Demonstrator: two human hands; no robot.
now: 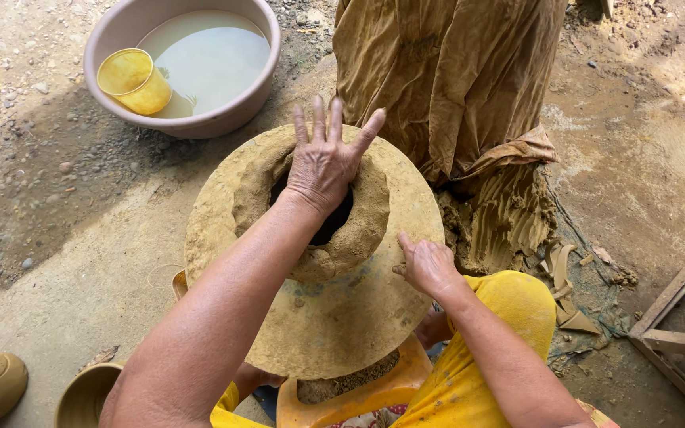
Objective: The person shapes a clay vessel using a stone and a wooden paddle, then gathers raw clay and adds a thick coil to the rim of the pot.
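A thick ring of wet brown clay point(370, 218) with a dark hollow in its middle sits on a round clay-smeared disc point(334, 325). My left hand point(325, 158) lies flat over the hollow, fingers spread, palm down on the far rim. My right hand point(428, 265) presses its fingers against the ring's outer wall at the near right side. The disc rests on an orange stand point(394, 388) between my knees, which are in yellow cloth.
A pinkish basin point(192, 119) of cloudy water with a yellow cup point(132, 79) floating in it stands at the back left on gravel. A cloth-covered heap of clay point(453, 87) rises behind the disc. A wooden frame point(667, 325) lies right; a bowl point(85, 396) sits near left.
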